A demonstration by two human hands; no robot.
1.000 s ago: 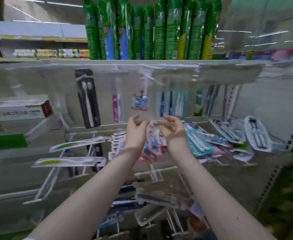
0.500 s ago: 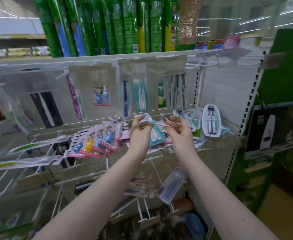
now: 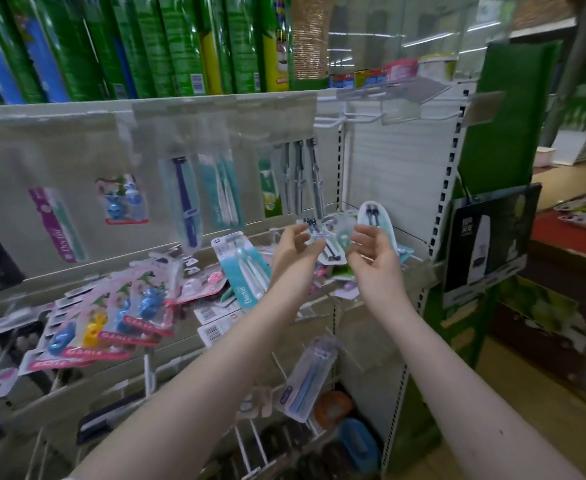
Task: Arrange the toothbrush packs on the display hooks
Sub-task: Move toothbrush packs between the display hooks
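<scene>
Both hands have moved right along the rack (image 3: 398,174) to centre frame. The left hand (image 3: 293,252) pinches a clear toothbrush pack (image 3: 329,245); the right hand (image 3: 376,261) curls beside it, grip unclear. Hanging looks next.

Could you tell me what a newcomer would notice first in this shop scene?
At centre, the left hand holds a clear toothbrush pack, the right hand close beside it. Pink children's packs with blue and yellow figures fan out lower left, and tall green packets line the top shelf.
</scene>
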